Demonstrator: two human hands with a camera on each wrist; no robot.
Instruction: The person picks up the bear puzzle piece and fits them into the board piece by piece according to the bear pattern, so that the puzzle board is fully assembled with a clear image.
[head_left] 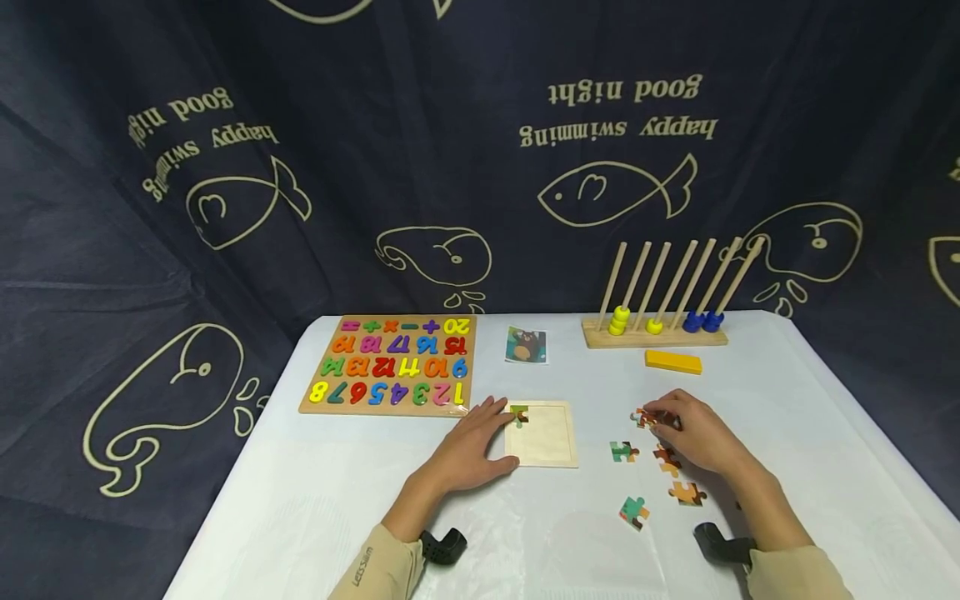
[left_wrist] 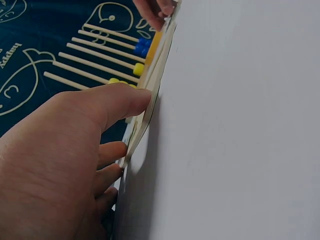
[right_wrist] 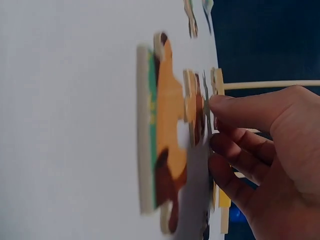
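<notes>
My left hand [head_left: 470, 446] rests at the left side of a shallow wooden puzzle tray [head_left: 551, 437], its fingers spread along the edge. In the left wrist view the thumb [left_wrist: 135, 101] touches the tray's rim. One jigsaw piece [head_left: 519, 413] lies in the tray's upper left corner. To the right, my right hand [head_left: 693, 429] pinches a brown-and-orange jigsaw piece [head_left: 642, 417] between thumb and fingers, low over the table; the fingers partly hide it. Around that hand lie loose pieces, among them a green-and-brown one [head_left: 622, 451], an orange one [head_left: 687, 493] and a teal one [head_left: 633, 512].
A wooden number board [head_left: 390, 404] stands at the back left. Beyond the tray lies a small bear picture card [head_left: 527, 345]. At the back right are a pegged counting frame [head_left: 600, 337] with yellow and blue beads and a yellow block [head_left: 673, 362]. A dark printed curtain [head_left: 465, 150] hangs behind.
</notes>
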